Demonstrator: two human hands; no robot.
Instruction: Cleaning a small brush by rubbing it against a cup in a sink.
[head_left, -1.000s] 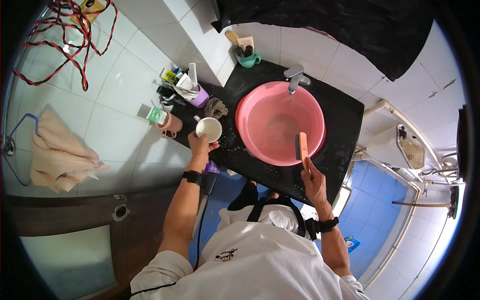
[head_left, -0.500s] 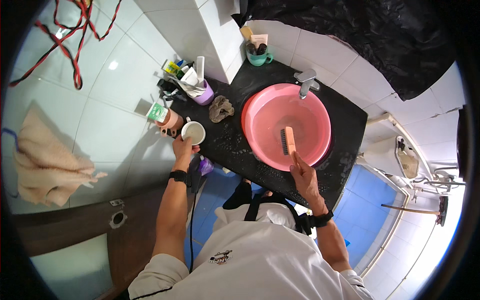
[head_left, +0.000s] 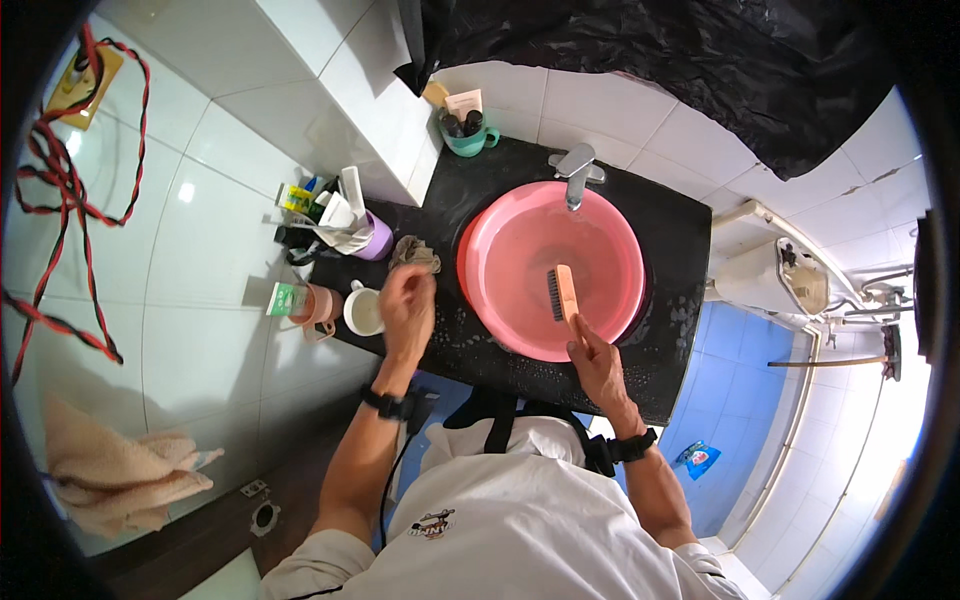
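My right hand (head_left: 600, 370) grips the wooden handle of a scrub brush (head_left: 564, 292). The brush, its dark bristles facing left, is over a pink basin (head_left: 632, 270) of cloudy water. My left hand (head_left: 408, 308) is above the counter, between the basin and a white cup (head_left: 363, 311), and its fingers are smeared by motion. The cup stands at the counter's left edge, apart from the hand. Just beyond my left fingertips lies a crumpled brownish cloth (head_left: 414, 254), partly covered by the hand.
A chrome faucet (head_left: 575, 172) reaches over the basin's far rim. On the black counter (head_left: 500, 375) stand a purple holder (head_left: 376, 238) full of brushes and tubes, a peach cup (head_left: 318, 308) with a green-white tube, and a green mug (head_left: 470, 140). A blue packet (head_left: 698, 458) lies on the floor.
My left hand has let go of the white cup and moved right, toward the crumpled cloth. The cup stays on the counter. My right hand still holds the brush over the basin. The view has shifted.
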